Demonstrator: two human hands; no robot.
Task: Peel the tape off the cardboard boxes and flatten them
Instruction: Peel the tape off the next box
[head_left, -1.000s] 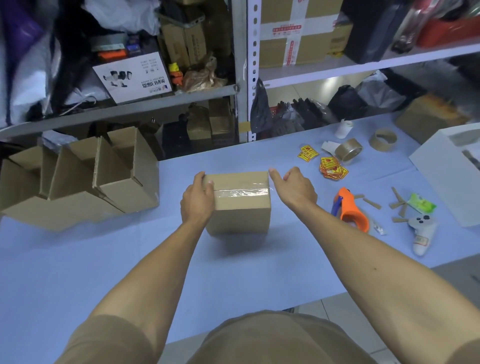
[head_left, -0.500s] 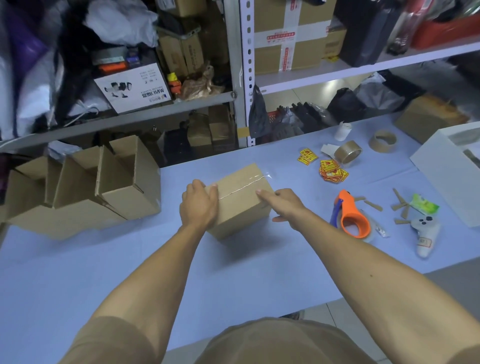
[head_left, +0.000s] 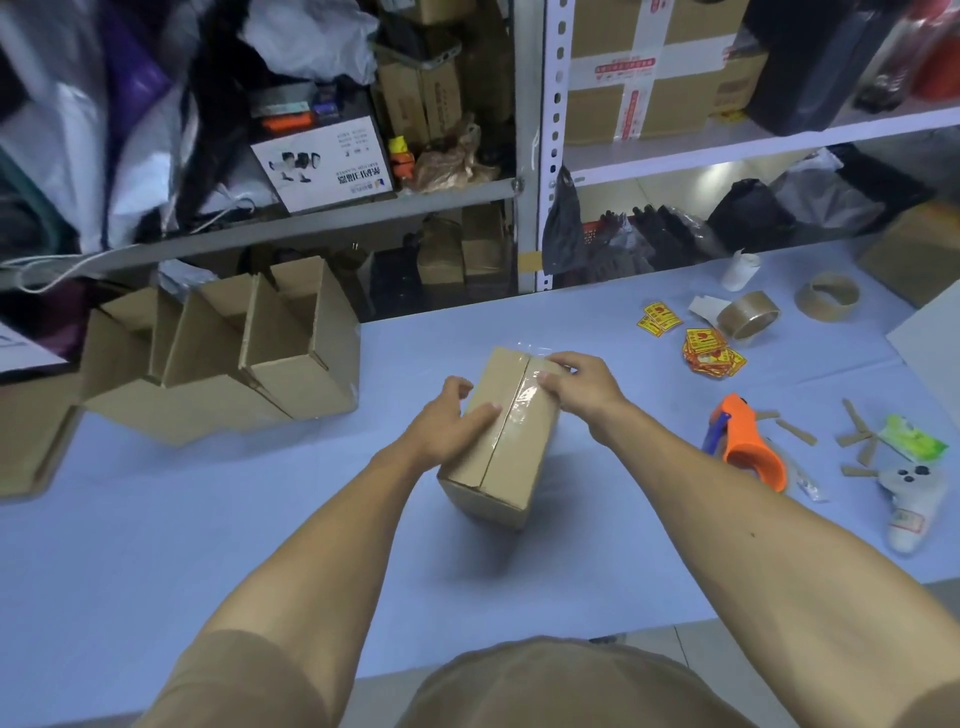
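A small closed cardboard box (head_left: 511, 467) sits mid-table on the blue tabletop (head_left: 260, 519), turned so its top seam runs away from me. Clear tape (head_left: 522, 402) covers that seam, and its far end sticks out loose past the box's far edge. My left hand (head_left: 441, 423) grips the box's left side, with the thumb lying on top. My right hand (head_left: 576, 382) is at the far end of the seam, its fingers curled and pinching the tape there.
Several opened cardboard boxes (head_left: 291, 353) lean together at the left. To the right lie an orange tape dispenser (head_left: 748, 447), two tape rolls (head_left: 748, 314), red-yellow stickers (head_left: 709, 351), cardboard scraps, a green packet (head_left: 914, 439) and a white controller (head_left: 911, 499). Cluttered shelves stand behind the table.
The box has been rotated so the taped seam points away from me. My right hand moved from the box's right side to the far end of the tape.
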